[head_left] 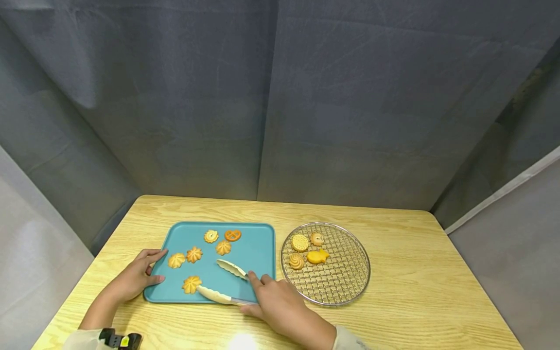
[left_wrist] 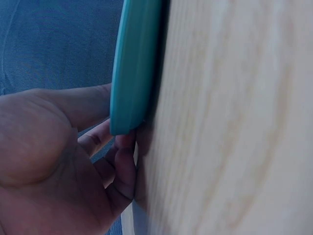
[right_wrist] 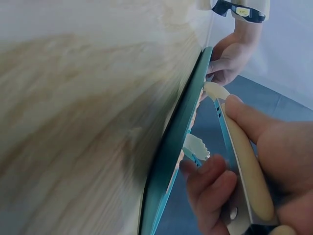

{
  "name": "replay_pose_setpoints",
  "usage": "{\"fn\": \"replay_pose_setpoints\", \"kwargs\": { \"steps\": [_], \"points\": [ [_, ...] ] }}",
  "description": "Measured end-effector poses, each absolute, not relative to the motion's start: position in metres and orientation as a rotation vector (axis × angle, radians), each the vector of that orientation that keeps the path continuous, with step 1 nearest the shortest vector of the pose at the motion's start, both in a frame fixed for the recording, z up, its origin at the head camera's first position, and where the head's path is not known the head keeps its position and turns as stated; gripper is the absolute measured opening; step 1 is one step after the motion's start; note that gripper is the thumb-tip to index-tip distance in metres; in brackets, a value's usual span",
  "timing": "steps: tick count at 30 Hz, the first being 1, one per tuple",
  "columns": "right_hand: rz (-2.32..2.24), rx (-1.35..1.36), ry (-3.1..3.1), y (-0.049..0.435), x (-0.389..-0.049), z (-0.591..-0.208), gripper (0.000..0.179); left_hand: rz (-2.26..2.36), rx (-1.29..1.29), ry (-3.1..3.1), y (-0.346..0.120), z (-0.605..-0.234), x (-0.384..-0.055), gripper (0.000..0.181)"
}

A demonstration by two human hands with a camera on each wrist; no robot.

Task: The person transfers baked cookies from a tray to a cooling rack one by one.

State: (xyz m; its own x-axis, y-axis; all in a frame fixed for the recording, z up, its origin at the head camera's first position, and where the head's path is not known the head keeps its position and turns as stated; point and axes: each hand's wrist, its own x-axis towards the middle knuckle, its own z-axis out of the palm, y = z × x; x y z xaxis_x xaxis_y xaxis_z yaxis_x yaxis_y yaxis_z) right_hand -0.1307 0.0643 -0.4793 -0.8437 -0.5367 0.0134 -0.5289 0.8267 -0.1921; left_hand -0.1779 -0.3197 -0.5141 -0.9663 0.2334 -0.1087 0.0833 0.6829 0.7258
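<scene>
In the head view a blue tray (head_left: 253,238) bears several cookies, among them a pretzel-shaped one (head_left: 233,235) and a flower-shaped cookie (head_left: 191,284) near its front left. My right hand (head_left: 282,304) grips cream-tipped tongs (head_left: 214,294) over the tray. The tongs' tips are spread apart, one of them at the flower-shaped cookie's right edge. In the right wrist view, the fingers and thumb hold the tongs' handle (right_wrist: 247,169). My left hand (head_left: 133,277) holds the tray's left edge, thumb above the rim and fingers around its side, as the left wrist view shows.
Right of the tray stands a round wire rack (head_left: 337,282). On its left half lie a round yellow cookie (head_left: 300,242), a swirl cookie (head_left: 296,261), a fish-shaped one (head_left: 317,256) and a small tan one (head_left: 317,238). Grey curtains (head_left: 350,97) hang behind the wooden table (head_left: 415,291).
</scene>
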Motion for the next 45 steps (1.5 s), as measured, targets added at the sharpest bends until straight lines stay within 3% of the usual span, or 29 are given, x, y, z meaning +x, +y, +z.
{"fn": "replay_pose_setpoints", "kwargs": {
  "steps": [29,45],
  "points": [
    [-0.202,-0.848,2.916,0.015,-0.138,-0.478,0.085,1.152,0.272,2.706,-0.321,-0.519,-0.179,0.078],
    [-0.023,-0.92,3.041,0.008,-0.131,-0.486,0.071,1.181,0.276,2.711,-0.321,-0.52,-0.178,0.077]
  ]
}}
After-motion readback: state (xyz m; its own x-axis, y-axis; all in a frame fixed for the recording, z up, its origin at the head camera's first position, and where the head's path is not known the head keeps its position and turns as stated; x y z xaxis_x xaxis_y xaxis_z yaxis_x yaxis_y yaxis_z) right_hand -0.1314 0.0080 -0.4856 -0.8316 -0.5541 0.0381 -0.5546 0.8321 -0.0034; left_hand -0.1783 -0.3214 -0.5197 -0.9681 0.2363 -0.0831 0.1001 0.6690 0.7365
